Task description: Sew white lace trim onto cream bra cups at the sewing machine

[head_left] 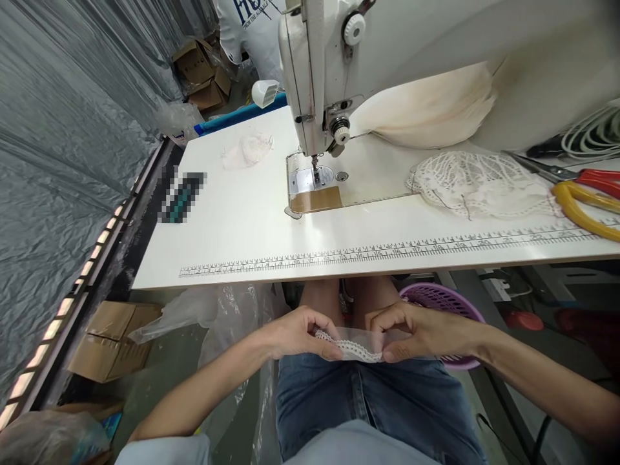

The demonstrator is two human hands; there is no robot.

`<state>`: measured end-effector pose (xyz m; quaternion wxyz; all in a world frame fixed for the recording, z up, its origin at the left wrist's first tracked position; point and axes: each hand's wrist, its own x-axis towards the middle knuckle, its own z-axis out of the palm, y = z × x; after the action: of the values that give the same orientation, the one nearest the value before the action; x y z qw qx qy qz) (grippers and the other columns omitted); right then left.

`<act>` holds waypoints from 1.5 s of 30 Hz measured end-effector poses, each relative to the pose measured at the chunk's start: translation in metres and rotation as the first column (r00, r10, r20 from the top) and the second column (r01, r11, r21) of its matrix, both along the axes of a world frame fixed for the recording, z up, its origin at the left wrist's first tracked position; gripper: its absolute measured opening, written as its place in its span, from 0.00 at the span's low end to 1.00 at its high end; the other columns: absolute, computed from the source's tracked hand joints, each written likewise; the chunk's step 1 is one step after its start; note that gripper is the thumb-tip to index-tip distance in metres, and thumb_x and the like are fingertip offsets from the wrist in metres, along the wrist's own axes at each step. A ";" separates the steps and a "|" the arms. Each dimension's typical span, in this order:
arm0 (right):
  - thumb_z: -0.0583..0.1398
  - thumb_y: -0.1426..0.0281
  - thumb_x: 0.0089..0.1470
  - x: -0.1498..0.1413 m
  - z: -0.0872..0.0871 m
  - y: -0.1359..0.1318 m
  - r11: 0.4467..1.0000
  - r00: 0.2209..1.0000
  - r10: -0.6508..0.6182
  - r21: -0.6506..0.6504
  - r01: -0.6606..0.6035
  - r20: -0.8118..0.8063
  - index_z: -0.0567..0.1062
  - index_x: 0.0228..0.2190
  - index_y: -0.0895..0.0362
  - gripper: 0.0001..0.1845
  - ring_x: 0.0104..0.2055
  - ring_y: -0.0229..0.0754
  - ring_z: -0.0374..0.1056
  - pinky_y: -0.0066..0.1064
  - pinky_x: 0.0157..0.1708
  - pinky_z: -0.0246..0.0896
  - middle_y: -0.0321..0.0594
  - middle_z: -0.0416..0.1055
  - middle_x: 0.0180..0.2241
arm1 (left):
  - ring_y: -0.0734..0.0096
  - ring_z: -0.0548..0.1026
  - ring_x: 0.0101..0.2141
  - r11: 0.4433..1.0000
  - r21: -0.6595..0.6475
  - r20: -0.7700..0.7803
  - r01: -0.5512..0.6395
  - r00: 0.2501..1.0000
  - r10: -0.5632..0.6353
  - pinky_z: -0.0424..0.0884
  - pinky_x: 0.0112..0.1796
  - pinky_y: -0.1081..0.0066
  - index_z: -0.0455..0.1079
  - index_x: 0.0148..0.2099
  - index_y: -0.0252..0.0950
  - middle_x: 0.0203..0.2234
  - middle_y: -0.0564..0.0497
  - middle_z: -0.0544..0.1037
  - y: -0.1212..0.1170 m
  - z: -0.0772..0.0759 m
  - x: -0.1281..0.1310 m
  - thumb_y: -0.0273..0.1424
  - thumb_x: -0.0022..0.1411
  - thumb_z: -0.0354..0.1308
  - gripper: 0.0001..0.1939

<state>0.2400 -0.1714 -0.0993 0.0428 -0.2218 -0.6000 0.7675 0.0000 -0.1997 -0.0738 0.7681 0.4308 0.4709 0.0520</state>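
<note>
Above my lap, a small piece of sheer fabric with white lace trim (357,351) stretches between my two hands. My left hand (307,334) pinches its left end between thumb and fingers. At the other end, my right hand (404,329) pinches the lace edge the same way. Both hands are below the front edge of the white sewing table (232,226). Beyond them on the table stands a sewing machine (310,77), its presser foot (316,174) over the metal plate.
White lace pieces (469,184) lie right of the machine, beside yellow-handled scissors (576,206) and a red-handled tool (598,179). A sheer scrap (249,150) is at the left. A printed ruler (339,255) runs along the front edge. A purple basket (443,300) stands below the table.
</note>
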 end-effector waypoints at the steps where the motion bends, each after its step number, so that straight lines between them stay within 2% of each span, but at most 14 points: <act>1: 0.64 0.62 0.48 -0.002 -0.001 -0.001 1.000 1.000 -0.004 -0.027 0.004 0.003 0.76 0.31 0.60 0.14 0.33 0.38 0.64 0.29 0.34 0.56 0.37 0.68 0.30 | 0.80 0.66 0.24 1.000 -0.008 -0.004 -0.008 1.000 0.008 0.62 0.28 0.77 0.74 0.29 0.31 0.21 0.55 0.72 -0.001 0.000 0.000 0.32 0.43 0.69 0.11; 4: 0.64 0.59 0.46 -0.012 -0.004 -0.006 0.996 0.999 -0.038 -0.082 0.038 0.008 0.75 0.32 0.60 0.17 0.31 0.37 0.62 0.28 0.31 0.55 0.35 0.67 0.28 | 0.80 0.67 0.24 0.999 -0.025 -0.021 -0.037 0.999 0.037 0.62 0.28 0.77 0.74 0.30 0.31 0.22 0.54 0.72 -0.001 0.001 0.002 0.33 0.44 0.69 0.12; 10: 0.63 0.57 0.47 -0.024 -0.012 -0.009 0.994 0.994 -0.096 -0.048 0.099 0.046 0.75 0.27 0.60 0.17 0.29 0.36 0.60 0.27 0.29 0.52 0.35 0.65 0.26 | 0.80 0.66 0.24 0.997 -0.031 -0.057 -0.077 0.996 0.075 0.61 0.27 0.77 0.74 0.30 0.31 0.21 0.55 0.72 -0.002 0.004 0.001 0.32 0.42 0.69 0.12; 18: 0.62 0.56 0.49 -0.025 -0.005 -0.005 0.997 0.998 -0.061 -0.035 0.062 0.034 0.75 0.27 0.59 0.17 0.31 0.39 0.61 0.29 0.31 0.54 0.35 0.66 0.26 | 0.78 0.67 0.26 1.000 0.005 -0.023 -0.009 1.000 0.009 0.63 0.30 0.75 0.76 0.36 0.32 0.25 0.53 0.73 -0.002 0.005 -0.003 0.34 0.46 0.67 0.15; 22: 0.61 0.57 0.49 -0.027 -0.004 -0.005 0.998 0.998 -0.052 -0.017 0.052 0.026 0.74 0.26 0.59 0.17 0.30 0.37 0.60 0.29 0.29 0.52 0.35 0.64 0.25 | 0.80 0.65 0.25 0.999 0.039 -0.053 -0.010 0.999 0.012 0.60 0.28 0.77 0.75 0.33 0.32 0.22 0.55 0.71 0.002 0.010 0.001 0.35 0.50 0.65 0.12; 27: 0.62 0.59 0.50 -0.026 0.001 -0.001 0.999 0.999 -0.044 -0.014 0.044 -0.009 0.74 0.27 0.60 0.16 0.30 0.37 0.60 0.28 0.29 0.52 0.35 0.65 0.26 | 0.83 0.62 0.22 0.999 0.041 -0.089 0.028 0.996 -0.024 0.57 0.24 0.79 0.73 0.29 0.32 0.20 0.57 0.68 0.006 0.019 0.007 0.34 0.47 0.67 0.11; 31: 0.63 0.60 0.49 -0.023 0.009 0.006 1.000 0.997 0.022 0.011 -0.021 -0.076 0.75 0.28 0.60 0.14 0.30 0.37 0.62 0.26 0.29 0.53 0.35 0.66 0.28 | 0.83 0.61 0.21 1.000 -0.003 -0.033 0.028 0.999 -0.028 0.56 0.23 0.79 0.71 0.29 0.31 0.20 0.57 0.67 0.004 0.034 0.009 0.36 0.47 0.67 0.13; 33: 0.65 0.61 0.46 -0.024 0.009 0.006 0.998 0.989 0.060 0.041 -0.055 -0.132 0.75 0.28 0.60 0.14 0.31 0.37 0.63 0.26 0.28 0.53 0.36 0.66 0.29 | 0.83 0.62 0.22 0.999 0.017 -0.002 0.030 1.000 -0.030 0.58 0.24 0.79 0.71 0.31 0.31 0.21 0.56 0.68 0.002 0.045 0.006 0.36 0.49 0.66 0.13; 36: 0.65 0.59 0.45 -0.024 0.009 0.005 0.993 0.982 0.051 0.116 -0.031 -0.179 0.75 0.26 0.60 0.15 0.30 0.36 0.62 0.26 0.28 0.53 0.35 0.65 0.28 | 0.81 0.64 0.23 0.990 0.134 -0.021 0.040 0.999 -0.038 0.60 0.25 0.79 0.72 0.32 0.31 0.23 0.54 0.70 0.000 0.065 -0.005 0.34 0.50 0.65 0.11; 39: 0.61 0.55 0.49 -0.018 0.028 0.017 0.974 0.986 0.033 0.225 0.005 -0.165 0.74 0.24 0.60 0.19 0.29 0.37 0.62 0.26 0.27 0.54 0.36 0.65 0.26 | 0.79 0.67 0.26 0.947 0.308 -0.069 0.089 0.995 -0.071 0.63 0.28 0.77 0.72 0.32 0.31 0.24 0.53 0.72 0.011 0.090 -0.016 0.32 0.51 0.65 0.09; 41: 0.58 0.55 0.52 -0.009 0.058 0.036 0.916 0.995 0.005 0.399 0.037 -0.103 0.73 0.26 0.58 0.18 0.30 0.39 0.63 0.28 0.29 0.57 0.37 0.67 0.27 | 0.76 0.69 0.29 0.885 0.443 -0.091 0.141 0.990 -0.112 0.65 0.33 0.75 0.73 0.33 0.31 0.27 0.51 0.74 0.029 0.110 -0.019 0.31 0.52 0.64 0.08; 42: 0.57 0.56 0.54 -0.003 0.077 0.047 0.849 0.997 -0.047 0.524 0.073 -0.062 0.73 0.27 0.57 0.17 0.31 0.41 0.64 0.29 0.30 0.58 0.38 0.68 0.27 | 0.75 0.71 0.31 0.834 0.527 -0.097 0.166 0.986 -0.135 0.66 0.35 0.74 0.73 0.34 0.31 0.29 0.50 0.74 0.040 0.119 -0.019 0.30 0.53 0.63 0.07; 43: 0.56 0.57 0.55 0.002 0.096 0.058 0.747 0.991 -0.132 0.654 0.119 -0.030 0.73 0.30 0.56 0.15 0.32 0.43 0.65 0.31 0.31 0.59 0.40 0.69 0.29 | 0.73 0.72 0.33 0.762 0.621 -0.108 0.186 0.982 -0.152 0.66 0.39 0.72 0.73 0.35 0.32 0.31 0.49 0.75 0.053 0.126 -0.018 0.30 0.53 0.63 0.07; 45: 0.54 0.58 0.57 0.010 0.131 0.079 0.479 0.968 -0.249 0.864 0.158 -0.038 0.72 0.30 0.54 0.13 0.30 0.43 0.65 0.32 0.28 0.58 0.41 0.70 0.28 | 0.70 0.72 0.38 0.552 0.807 -0.151 0.209 0.977 -0.149 0.63 0.46 0.68 0.74 0.34 0.33 0.35 0.48 0.75 0.080 0.133 -0.012 0.29 0.54 0.63 0.05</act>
<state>0.2498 -0.0921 0.0321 0.2101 -0.2758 -0.8719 0.3459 -0.0119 -0.1196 0.0594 0.4669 0.7838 0.3718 0.1713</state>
